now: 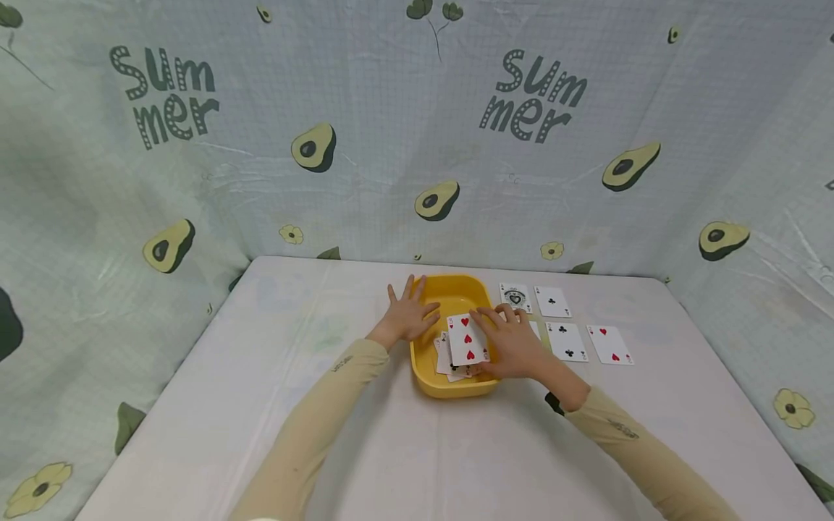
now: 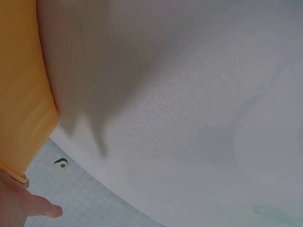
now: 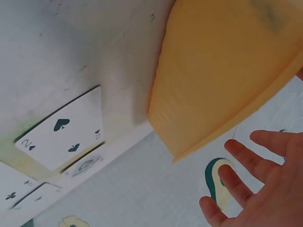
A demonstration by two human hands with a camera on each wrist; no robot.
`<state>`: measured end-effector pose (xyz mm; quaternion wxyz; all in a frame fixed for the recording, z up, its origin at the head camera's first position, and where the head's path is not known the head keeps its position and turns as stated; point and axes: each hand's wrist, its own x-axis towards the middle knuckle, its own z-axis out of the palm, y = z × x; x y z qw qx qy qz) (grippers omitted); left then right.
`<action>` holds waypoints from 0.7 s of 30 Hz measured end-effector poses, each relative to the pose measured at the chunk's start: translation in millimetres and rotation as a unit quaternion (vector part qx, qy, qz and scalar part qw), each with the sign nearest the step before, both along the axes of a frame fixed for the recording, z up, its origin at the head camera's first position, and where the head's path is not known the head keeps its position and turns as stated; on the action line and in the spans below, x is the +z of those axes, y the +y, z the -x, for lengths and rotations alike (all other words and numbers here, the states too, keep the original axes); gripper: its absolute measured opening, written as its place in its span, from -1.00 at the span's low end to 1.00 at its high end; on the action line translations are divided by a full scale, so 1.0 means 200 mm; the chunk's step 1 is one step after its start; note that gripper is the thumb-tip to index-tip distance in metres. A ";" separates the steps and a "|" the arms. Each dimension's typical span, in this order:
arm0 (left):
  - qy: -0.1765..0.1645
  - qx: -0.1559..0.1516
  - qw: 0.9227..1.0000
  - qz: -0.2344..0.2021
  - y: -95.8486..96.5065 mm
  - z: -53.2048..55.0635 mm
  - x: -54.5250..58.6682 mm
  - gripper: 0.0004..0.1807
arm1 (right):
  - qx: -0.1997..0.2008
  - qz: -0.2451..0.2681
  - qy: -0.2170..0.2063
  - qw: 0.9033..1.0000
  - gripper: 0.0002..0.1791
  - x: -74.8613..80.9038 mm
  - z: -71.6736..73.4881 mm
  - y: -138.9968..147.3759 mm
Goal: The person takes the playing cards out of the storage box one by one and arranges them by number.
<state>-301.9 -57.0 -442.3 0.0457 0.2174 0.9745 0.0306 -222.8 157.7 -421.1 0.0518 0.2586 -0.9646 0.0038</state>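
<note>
Your left hand (image 1: 407, 317) spread at the left rim of the yellow tray (image 1: 452, 390), your right hand (image 1: 519, 349) over its right side, thumb and fingers pinching the three of hearts (image 1: 462, 343) above other cards (image 1: 441, 359) inside, face-up cards (image 1: 610, 346) farther right on the table (image 1: 521, 463)

on the cloth wall (image 1: 365, 79) behind the tub (image 1: 449, 393), "summer" stands twice in grey letters, split "sum" over "mer": once left of the tub, once right. inside the tub, the top card (image 1: 468, 341) shows three red hearts. right of the tub, the nearest card (image 3: 64, 132) bears a "2" and two black spades, the next card (image 1: 567, 341) two black clubs, the outermost card (image 1: 609, 344) two red hearts. behind them, one card (image 1: 552, 302) bears a single black club, and the emblem card (image 1: 516, 297) a round black badge, its lettering unreadable.
</note>
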 end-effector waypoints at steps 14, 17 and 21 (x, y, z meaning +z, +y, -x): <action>0.002 -0.004 1.000 0.002 0.00 0.01 0.00 -0.50 | -0.006 0.016 0.038 0.999 -0.02 0.04 -0.06 0.12; 0.002 -0.004 1.000 -0.001 0.00 0.01 0.00 -0.50 | -0.005 0.022 0.046 0.999 -0.03 0.04 -0.07 0.15; 0.000 -0.005 1.000 -0.003 0.00 0.01 0.00 -0.50 | -0.003 0.026 0.060 0.998 -0.03 0.04 -0.08 0.19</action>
